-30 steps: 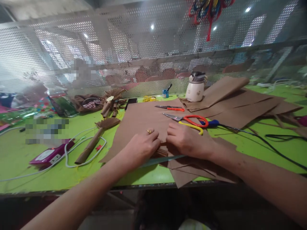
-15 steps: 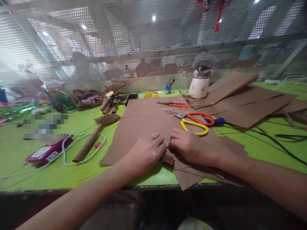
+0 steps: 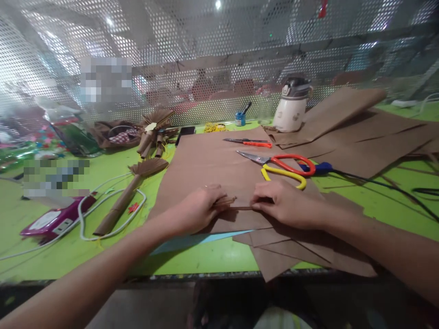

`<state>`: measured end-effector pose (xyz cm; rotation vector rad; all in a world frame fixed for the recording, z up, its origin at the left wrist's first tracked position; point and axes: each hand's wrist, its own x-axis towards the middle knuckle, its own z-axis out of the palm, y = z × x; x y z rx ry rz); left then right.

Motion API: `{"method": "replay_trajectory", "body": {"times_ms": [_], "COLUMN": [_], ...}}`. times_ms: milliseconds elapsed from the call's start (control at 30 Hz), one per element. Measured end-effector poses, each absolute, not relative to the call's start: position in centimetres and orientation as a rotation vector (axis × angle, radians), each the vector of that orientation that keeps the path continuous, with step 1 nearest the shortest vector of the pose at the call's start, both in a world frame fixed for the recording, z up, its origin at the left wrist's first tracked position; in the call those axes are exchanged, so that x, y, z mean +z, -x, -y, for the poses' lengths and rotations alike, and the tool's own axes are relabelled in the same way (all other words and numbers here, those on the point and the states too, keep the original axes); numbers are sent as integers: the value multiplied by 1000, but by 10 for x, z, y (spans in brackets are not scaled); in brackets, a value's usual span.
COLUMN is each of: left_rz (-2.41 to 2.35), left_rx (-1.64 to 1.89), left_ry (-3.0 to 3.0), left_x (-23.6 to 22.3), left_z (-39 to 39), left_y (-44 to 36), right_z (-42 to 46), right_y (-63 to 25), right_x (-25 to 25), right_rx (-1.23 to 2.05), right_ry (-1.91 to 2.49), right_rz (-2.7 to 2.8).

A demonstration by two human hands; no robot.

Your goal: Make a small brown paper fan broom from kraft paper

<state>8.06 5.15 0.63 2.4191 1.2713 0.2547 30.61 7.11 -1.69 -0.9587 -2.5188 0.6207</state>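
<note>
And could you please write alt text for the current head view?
Left hand holding folded paper, right hand close by, over a brown sheet on a green table. Scissors lie beyond the right hand; a white bottle stands farther back.

I watched remotely as the large sheet (image 3: 202, 164) showed matt brown paper, smooth but for faint creases. The scissors (image 3: 265, 161) combined metal blades with glossy, plastic-looking handles. The magenta power strip (image 3: 56, 220) looked like shiny plastic; the green tabletop (image 3: 219, 257) had a smooth sheen.

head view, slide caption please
Left hand holding folded brown paper, right hand over the brown sheet, red-and-yellow scissors beyond.
</note>
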Motion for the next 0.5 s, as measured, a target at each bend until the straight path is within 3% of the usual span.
{"method": "replay_trajectory", "body": {"times_ms": [500], "left_rz": [-1274], "left_rx": [268], "left_ry": [-2299], "left_x": [10], "left_z": [-60], "left_y": [-72], "right_z": [-71], "right_y": [-301], "right_x": [-4], "right_rx": [652], "right_ry": [1190], "right_rz": [2548]}}
